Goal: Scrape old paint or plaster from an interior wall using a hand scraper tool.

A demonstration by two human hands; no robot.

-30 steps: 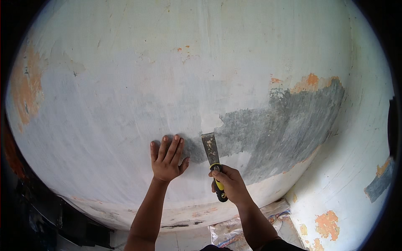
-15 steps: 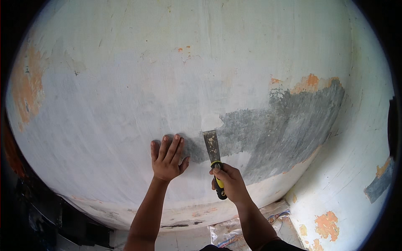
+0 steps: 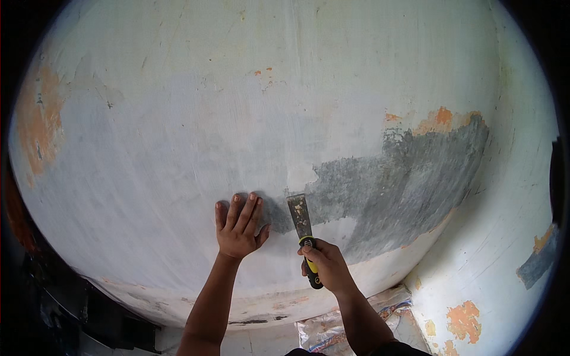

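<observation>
My right hand (image 3: 326, 263) is wrapped round the black and yellow handle of a putty knife (image 3: 300, 216). Its metal blade, spotted with pale residue, points up against the wall (image 3: 178, 148), over the left part of a bare grey patch (image 3: 356, 184). To the left, my left hand (image 3: 238, 228) lies flat on the wall with its fingers stretched upward, beside the grey area's left end. Just above the blade a whitish piece of coating (image 3: 300, 175) borders the grey. Whether the blade's edge touches the wall is hard to tell.
Orange patches show at the wall's far left (image 3: 41, 124) and above the grey area (image 3: 442, 118). A side wall (image 3: 487, 249) meets this one at the right. Crumpled plastic sacking (image 3: 320, 332) lies on the floor below. Dark objects (image 3: 107, 314) stand at lower left.
The putty knife and my right hand have moved slightly down the wall. My left hand stays in nearly the same place.
</observation>
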